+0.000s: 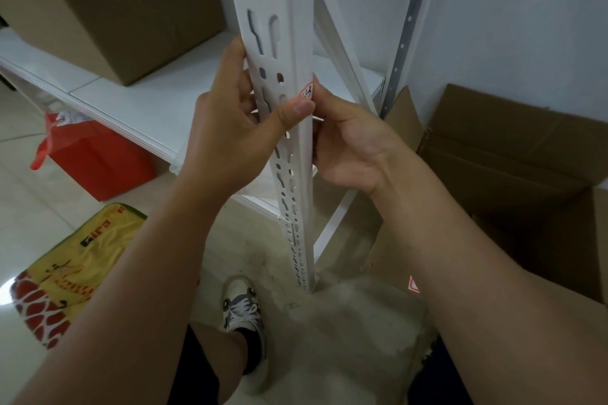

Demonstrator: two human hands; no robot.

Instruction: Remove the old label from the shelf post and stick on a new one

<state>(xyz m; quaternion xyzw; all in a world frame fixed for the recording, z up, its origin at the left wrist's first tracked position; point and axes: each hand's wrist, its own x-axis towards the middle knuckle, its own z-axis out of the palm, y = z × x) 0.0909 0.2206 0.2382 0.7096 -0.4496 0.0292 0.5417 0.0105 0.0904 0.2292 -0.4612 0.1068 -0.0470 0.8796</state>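
Where the white perforated shelf post (289,82) runs from the top of the view down to the floor, a small label (307,93) with a red border and handwritten marks is seen on its front corner edge, at about mid-height. The post is gripped from its left by the left hand (230,122), whose thumb (297,110) is pressed across the corner just below the label while the other fingers are curled round the slotted face. From the right of the post, the right hand (348,145) is brought in with its fingers curled against the edge beside the label; whether the label itself is pinched cannot be told, since the fingertips are hidden behind the post.

Left of the post, a closed cardboard box (112,6) is set on the white shelf board (148,102); its contents are not shown. Below that board, a red box (98,158) stands on the floor, with red wrapping bunched at its top. A yellow and red printed bag (65,273) lies further left on the floor. Right of the post, an opened cardboard carton (513,154) is seen with its flaps spread, its interior hidden. At the foot of the post, a shoe (241,306) is planted.
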